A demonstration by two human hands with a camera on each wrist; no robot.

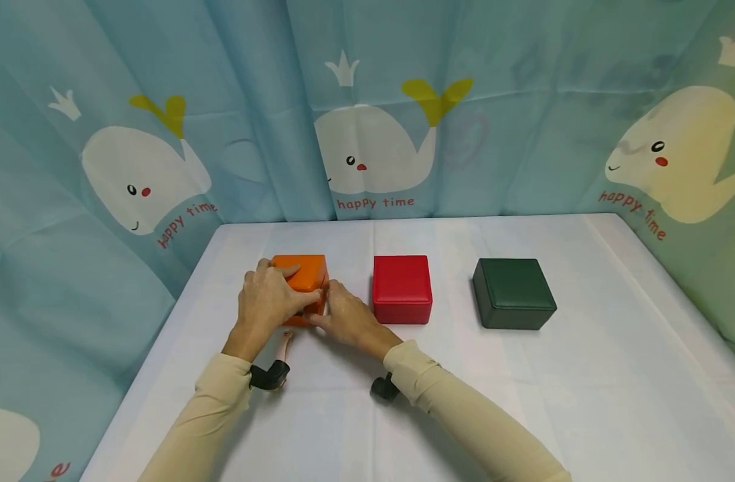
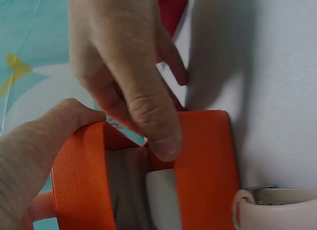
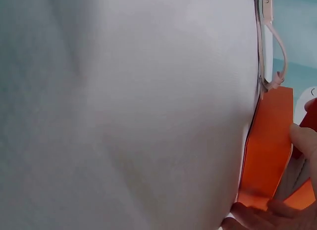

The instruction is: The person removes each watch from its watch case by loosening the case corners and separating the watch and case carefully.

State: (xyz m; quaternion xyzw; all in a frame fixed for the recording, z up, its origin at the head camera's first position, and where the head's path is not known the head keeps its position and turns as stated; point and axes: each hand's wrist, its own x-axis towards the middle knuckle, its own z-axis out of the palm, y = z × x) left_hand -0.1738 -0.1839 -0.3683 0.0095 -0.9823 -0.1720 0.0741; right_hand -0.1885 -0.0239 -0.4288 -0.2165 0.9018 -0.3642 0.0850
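While both hands clasp the orange box (image 1: pixel 304 278) at the left of the surface (image 1: pixel 524 388), we steady its base with the left hand (image 1: pixel 265 301). We let the right hand (image 1: pixel 346 321) ease the lid up slowly, since the box could slide toward the red box (image 1: pixel 401 288).

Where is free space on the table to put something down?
Bare table lies right of the sleeves and in front of the green box. It is crowded where both hands grip the orange box beside the red box.

Red box (image 1: pixel 401 288), green box (image 1: pixel 513 292), whale curtain (image 1: pixel 373 107)
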